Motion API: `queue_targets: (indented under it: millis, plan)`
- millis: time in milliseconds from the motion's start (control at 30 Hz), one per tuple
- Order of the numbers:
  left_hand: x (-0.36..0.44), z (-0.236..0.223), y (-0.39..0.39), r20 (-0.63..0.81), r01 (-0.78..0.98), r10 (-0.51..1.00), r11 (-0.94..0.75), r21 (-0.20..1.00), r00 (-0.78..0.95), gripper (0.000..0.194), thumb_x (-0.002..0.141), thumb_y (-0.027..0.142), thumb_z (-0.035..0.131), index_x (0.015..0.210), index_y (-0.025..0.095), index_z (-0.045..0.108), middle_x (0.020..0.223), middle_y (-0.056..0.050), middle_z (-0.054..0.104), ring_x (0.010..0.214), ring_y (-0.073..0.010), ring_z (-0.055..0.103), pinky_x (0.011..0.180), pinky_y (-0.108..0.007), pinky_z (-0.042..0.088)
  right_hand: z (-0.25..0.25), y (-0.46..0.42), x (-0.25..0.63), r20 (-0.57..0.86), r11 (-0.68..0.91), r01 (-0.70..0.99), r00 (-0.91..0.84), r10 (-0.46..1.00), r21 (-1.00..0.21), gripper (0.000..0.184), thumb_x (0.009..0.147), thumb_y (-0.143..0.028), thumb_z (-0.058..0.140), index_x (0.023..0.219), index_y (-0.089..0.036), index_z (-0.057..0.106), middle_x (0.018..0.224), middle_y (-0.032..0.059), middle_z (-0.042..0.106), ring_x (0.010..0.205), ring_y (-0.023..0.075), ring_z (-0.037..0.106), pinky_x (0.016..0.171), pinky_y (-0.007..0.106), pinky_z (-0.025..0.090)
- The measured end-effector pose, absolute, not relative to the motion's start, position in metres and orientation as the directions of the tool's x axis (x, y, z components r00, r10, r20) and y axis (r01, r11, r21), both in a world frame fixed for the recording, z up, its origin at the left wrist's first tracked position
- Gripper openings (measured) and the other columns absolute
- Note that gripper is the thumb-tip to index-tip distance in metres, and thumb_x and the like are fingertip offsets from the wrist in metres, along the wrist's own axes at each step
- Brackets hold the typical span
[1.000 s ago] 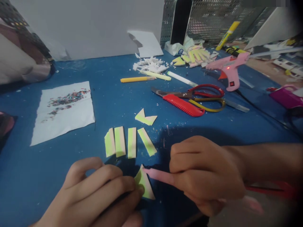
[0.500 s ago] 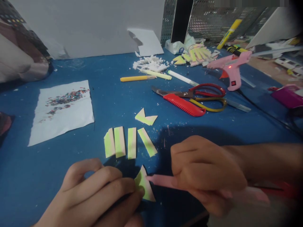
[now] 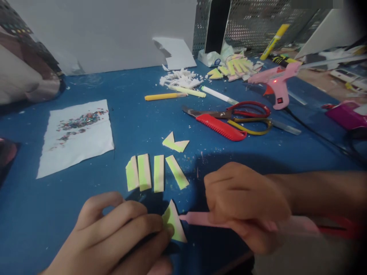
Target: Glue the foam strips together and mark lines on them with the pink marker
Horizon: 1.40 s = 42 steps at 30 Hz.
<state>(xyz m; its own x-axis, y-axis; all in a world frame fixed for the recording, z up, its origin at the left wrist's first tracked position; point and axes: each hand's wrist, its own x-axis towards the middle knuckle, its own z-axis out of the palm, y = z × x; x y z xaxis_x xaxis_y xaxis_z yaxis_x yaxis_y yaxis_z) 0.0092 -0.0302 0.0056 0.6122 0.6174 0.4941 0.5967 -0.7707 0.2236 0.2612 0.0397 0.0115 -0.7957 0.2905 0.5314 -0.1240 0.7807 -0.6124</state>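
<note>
Near me on the blue surface (image 3: 137, 126), the left hand (image 3: 114, 233) is gripping a green wedge (image 3: 176, 226) by its left side, fingertips partly hiding it, while its pale long edge is facing right. The right hand (image 3: 243, 206) is closing firmly round a pink marker (image 3: 197, 219), whose tip is pointing left at that edge; whether it is quite touching, I am not able to tell. For a neat line, the left hand should be bearing down steadily, its fingertips staying clear of the pale strip, and the marker should be running lightly along the edge, since too much pressure would probably be denting the wedge or bleeding pink into the green. Resting the right hand on the surface would likely be steadying the stroke. Just beyond the wedge, four strips (image 3: 158, 173) are lying side by side, the rightmost slanting, and a notched piece (image 3: 176, 144) is sitting farther off. Scissors (image 3: 252, 109) and a red cutter (image 3: 220, 128) are lying to the far right, well apart from the tip.
</note>
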Motion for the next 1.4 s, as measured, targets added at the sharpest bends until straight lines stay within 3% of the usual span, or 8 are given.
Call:
queue_targets:
  millis: [267,467,1133,1300,1400]
  plan:
    - [0.0107,0.0074,-0.031,0.505,0.598,0.615,-0.77,0.221,0.606,0.029,0.101,0.036,0.049,0.085,0.029,0.073,0.075,0.008,0.07,0.071,-0.0114,0.059,0.084,-0.035,0.034,0.0122,0.0386,0.261,0.537,0.782,-0.121,-0.79,0.297,-0.611,0.012,0.085,-0.015,0.039,0.074,-0.021,0.039,0.058,-0.0031,0.049,0.053,0.011,0.046,0.051,0.024,0.038]
    - [0.0118,0.0072,-0.0308,0.524,0.605,0.624,-0.76,0.236,0.58,0.031,0.102,0.037,0.048,0.084,0.03,0.072,0.074,0.009,0.07,0.07,-0.011,0.059,0.084,-0.036,0.034,0.009,0.0391,0.2622,0.544,0.786,-0.105,-0.776,0.318,-0.609,0.011,0.079,-0.01,0.039,0.074,-0.02,0.04,0.058,-0.0024,0.05,0.054,0.0102,0.046,0.053,0.024,0.038]
    - [0.0098,0.0083,-0.0315,0.487,0.599,0.632,-0.762,0.247,0.603,0.028,0.101,0.037,0.051,0.085,0.029,0.072,0.077,0.009,0.072,0.071,-0.0111,0.059,0.083,-0.036,0.033,0.0119,0.0401,0.2627,0.51,0.79,-0.04,-0.784,0.355,-0.611,0.012,0.077,-0.008,0.041,0.074,-0.02,0.044,0.061,-0.0009,0.056,0.055,0.011,0.051,0.053,0.024,0.039]
    - [0.0101,0.0085,-0.0322,0.498,0.61,0.641,-0.751,0.251,0.584,0.027,0.1,0.037,0.052,0.084,0.029,0.072,0.075,0.009,0.071,0.07,-0.0109,0.059,0.083,-0.036,0.033,0.0097,0.0391,0.2627,0.534,0.754,-0.172,-0.803,0.267,-0.635,0.014,0.076,-0.007,0.041,0.076,-0.021,0.041,0.057,-0.0033,0.052,0.054,0.0108,0.05,0.054,0.024,0.041]
    - [0.0094,0.0078,-0.0326,0.482,0.611,0.646,-0.75,0.253,0.593,0.024,0.099,0.038,0.054,0.086,0.03,0.072,0.076,0.01,0.071,0.07,-0.0112,0.06,0.083,-0.036,0.033,0.0112,0.039,0.2622,0.502,0.744,-0.135,-0.813,0.295,-0.655,0.016,0.076,-0.007,0.042,0.074,-0.022,0.038,0.058,-0.003,0.051,0.054,0.0108,0.049,0.055,0.024,0.041]
